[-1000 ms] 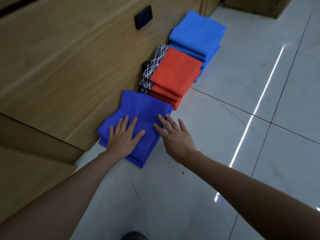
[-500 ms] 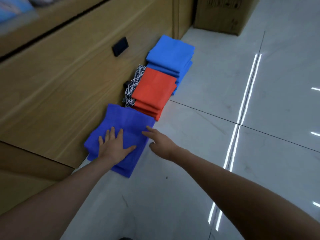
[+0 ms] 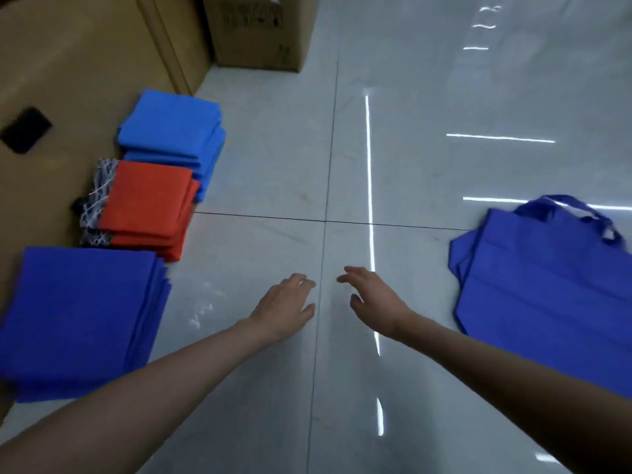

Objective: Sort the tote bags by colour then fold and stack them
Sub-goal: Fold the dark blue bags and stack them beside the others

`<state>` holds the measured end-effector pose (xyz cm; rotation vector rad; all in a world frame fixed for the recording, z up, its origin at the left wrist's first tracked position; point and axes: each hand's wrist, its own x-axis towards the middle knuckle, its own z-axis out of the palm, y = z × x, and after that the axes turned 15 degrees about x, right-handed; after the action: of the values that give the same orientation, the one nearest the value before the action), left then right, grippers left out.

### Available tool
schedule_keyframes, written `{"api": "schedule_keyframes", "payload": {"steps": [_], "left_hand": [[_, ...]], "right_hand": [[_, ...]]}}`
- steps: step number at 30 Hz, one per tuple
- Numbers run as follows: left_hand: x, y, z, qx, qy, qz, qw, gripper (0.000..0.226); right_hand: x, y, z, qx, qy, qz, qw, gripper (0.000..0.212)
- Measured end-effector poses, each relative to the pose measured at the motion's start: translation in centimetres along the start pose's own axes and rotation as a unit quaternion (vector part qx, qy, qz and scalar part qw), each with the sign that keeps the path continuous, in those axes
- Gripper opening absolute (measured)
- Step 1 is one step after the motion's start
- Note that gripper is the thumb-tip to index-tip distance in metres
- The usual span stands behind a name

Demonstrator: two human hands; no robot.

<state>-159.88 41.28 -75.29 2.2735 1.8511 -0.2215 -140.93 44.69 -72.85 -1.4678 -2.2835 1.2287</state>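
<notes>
Unfolded dark-blue tote bag [image 3: 547,285]: we see it right of our right hand [image 3: 372,299], handles away; left hand [image 3: 284,306] farther; both spread, empty

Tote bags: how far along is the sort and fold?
Done: folded light blue stack, red stack and dark blue stack sit along the wooden wall. In hand: nothing; left hand and right hand hover open over the floor. Left: at least one unfolded dark blue bag at right.

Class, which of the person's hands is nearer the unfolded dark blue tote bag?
Right. The right hand is left of the tote bag, apart from it; the left hand is beyond it, further left.
</notes>
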Motion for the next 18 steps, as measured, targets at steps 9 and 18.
{"api": "schedule_keyframes", "payload": {"steps": [9,18], "left_hand": [[2.5,4.7,6.8,0.150,-0.055,0.123,0.980,0.061],[2.9,3.4,7.4,-0.032,0.024,0.104,0.994,0.064]], "right_hand": [[-12.0,16.4,-4.1,-0.025,0.228,0.391,0.891,0.070],[-10.2,12.8,0.7,-0.087,0.082,0.262,0.958,0.087]]}}
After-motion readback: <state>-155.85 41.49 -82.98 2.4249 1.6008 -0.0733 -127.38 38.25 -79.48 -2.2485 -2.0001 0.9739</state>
